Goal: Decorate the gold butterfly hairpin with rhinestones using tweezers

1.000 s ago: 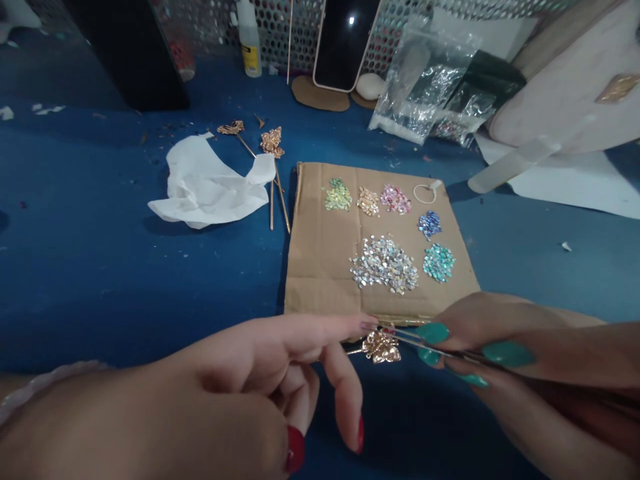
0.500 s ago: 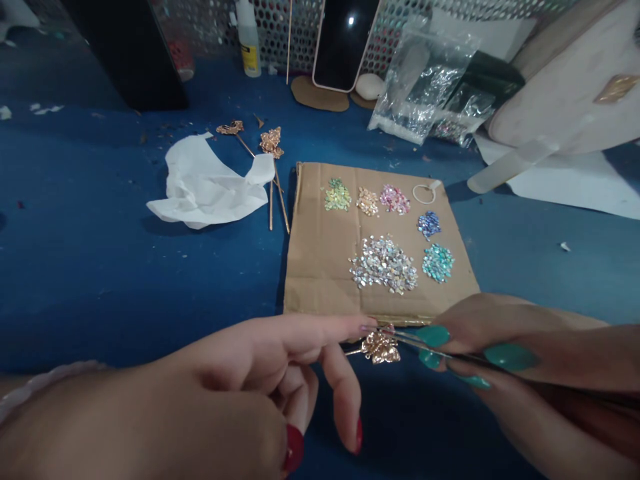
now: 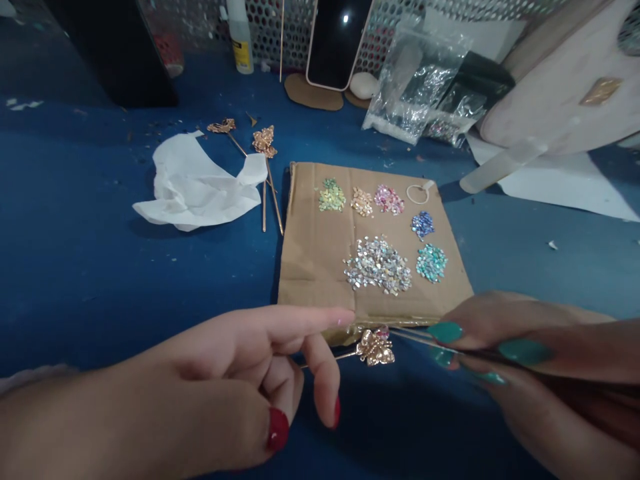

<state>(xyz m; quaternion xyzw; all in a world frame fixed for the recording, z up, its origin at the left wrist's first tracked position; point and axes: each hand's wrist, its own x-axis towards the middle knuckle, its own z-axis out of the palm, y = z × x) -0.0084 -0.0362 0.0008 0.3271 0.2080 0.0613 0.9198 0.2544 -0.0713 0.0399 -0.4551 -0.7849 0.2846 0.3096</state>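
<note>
Head view: the left hand is pointing its index finger to the right along the near edge of the cardboard, its other fingers curling below; whether they are gripping anything is not showing. The right hand is pinching tweezers, with the tips pointing left. The two hands are standing apart, and the flower head of a pin is lying between them, at the cardboard's near edge. Its stem is running left, passing behind the left hand's fingers. A pink gem is showing at the top of the flower, and the tweezers are ending just beside it; contact is too small to make out.

On the cardboard, a large silver pile is lying nearest the hands. A teal pile and a blue pile are sitting to its right, while green, orange and pink piles are lining the far side, near a white ring.

Left of the cardboard, crumpled paper is lying beside more pins. Farther back, a bottle is standing and a phone is leaning against mesh; plastic bags are resting to its right.
</note>
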